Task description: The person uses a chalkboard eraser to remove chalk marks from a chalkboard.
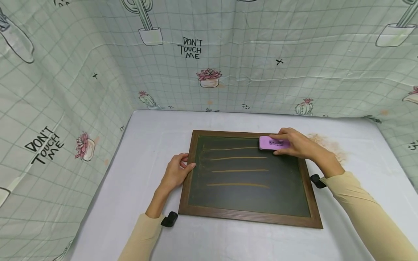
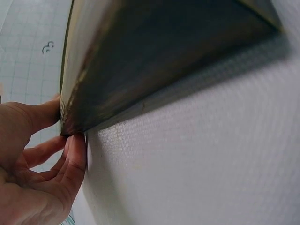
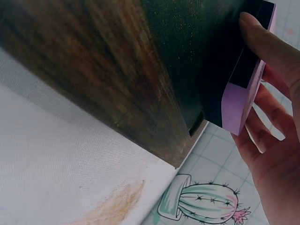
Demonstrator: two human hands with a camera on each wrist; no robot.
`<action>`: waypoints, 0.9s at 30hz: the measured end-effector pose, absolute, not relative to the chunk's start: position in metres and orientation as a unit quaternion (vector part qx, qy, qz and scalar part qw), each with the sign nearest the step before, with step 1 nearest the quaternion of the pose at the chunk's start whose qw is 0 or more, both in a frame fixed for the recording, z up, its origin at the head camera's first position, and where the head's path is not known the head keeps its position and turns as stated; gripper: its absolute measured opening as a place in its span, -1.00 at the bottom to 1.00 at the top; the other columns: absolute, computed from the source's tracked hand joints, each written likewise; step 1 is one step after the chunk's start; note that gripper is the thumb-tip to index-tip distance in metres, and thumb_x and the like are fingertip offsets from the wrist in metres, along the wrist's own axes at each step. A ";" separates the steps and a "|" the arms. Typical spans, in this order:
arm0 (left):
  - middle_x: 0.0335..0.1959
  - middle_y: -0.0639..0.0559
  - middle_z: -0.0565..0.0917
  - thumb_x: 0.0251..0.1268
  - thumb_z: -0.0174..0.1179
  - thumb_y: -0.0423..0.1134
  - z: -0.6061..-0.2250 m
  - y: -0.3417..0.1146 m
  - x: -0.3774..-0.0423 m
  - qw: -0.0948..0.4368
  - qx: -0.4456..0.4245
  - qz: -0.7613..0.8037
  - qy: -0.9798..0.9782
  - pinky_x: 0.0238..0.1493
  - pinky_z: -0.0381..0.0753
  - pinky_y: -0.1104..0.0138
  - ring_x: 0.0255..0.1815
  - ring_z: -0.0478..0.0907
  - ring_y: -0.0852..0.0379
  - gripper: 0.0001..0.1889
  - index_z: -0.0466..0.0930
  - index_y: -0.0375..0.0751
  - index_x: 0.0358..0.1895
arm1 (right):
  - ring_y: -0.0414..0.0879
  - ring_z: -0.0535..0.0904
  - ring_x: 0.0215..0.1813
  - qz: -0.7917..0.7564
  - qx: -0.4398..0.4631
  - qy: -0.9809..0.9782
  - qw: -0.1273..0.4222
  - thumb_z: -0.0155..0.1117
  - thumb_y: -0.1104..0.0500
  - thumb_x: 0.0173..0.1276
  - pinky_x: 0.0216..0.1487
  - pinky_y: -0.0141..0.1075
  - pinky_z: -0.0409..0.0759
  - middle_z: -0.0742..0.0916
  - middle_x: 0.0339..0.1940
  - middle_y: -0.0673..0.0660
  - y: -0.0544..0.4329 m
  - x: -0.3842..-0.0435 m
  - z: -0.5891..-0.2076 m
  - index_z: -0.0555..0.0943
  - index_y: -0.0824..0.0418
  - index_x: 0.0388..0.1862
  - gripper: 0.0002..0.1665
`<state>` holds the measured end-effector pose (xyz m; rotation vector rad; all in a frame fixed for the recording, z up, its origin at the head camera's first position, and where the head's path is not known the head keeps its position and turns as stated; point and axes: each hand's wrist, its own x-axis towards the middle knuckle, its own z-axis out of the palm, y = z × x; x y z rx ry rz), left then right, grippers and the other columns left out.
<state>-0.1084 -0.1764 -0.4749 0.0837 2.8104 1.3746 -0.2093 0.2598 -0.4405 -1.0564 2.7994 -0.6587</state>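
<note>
A chalkboard [image 1: 248, 197] with a brown wooden frame lies on the white table, marked with several yellowish chalk lines. My right hand [image 1: 298, 145] grips a pink-purple eraser [image 1: 273, 143] near the board's upper right part. In the right wrist view the eraser [image 3: 234, 105] shows a dark pad side facing the board, with the thumb along one side and fingers on the other. At the board's left edge my left hand [image 1: 176, 172] pinches the frame, thumb on top. The left wrist view shows the fingertips of the left hand [image 2: 42, 164] against the frame's underside edge.
A brownish-orange dust smudge [image 1: 328, 145] marks the white table [image 1: 156, 127] right of the board. Behind and to the left hangs a grid-patterned cloth [image 1: 248, 54] printed with cacti and lettering. Black wrist cameras [image 1: 169, 219] sit at both cuffs.
</note>
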 end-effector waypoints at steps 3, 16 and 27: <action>-0.07 -0.36 0.59 0.39 0.34 -0.34 -0.475 -0.177 -0.108 0.004 0.026 0.439 0.898 -0.17 0.50 0.16 -0.20 0.53 -0.12 -0.54 0.51 -0.58 0.22 | 0.02 0.45 -0.15 -0.217 -0.346 0.912 0.043 0.62 0.11 0.21 -0.09 -0.07 0.43 0.66 -0.12 0.21 0.258 -0.210 -0.441 0.62 0.40 0.27 -0.29; -0.06 -0.36 0.59 0.38 0.34 -0.36 -0.473 -0.177 -0.106 0.004 0.023 0.443 0.896 -0.18 0.50 0.17 -0.20 0.53 -0.11 -0.53 0.50 -0.59 0.24 | 0.02 0.45 -0.14 -0.226 -0.346 0.909 0.054 0.60 0.10 0.23 -0.08 -0.06 0.43 0.66 -0.10 0.20 0.250 -0.215 -0.442 0.61 0.39 0.30 -0.28; -0.06 -0.37 0.59 0.39 0.34 -0.36 -0.473 -0.177 -0.107 0.002 0.030 0.444 0.895 -0.17 0.50 0.17 -0.20 0.53 -0.12 -0.54 0.50 -0.59 0.23 | 0.02 0.47 -0.12 -0.228 -0.351 0.906 0.062 0.61 0.09 0.21 -0.05 -0.05 0.44 0.67 -0.10 0.17 0.242 -0.220 -0.445 0.62 0.34 0.30 -0.28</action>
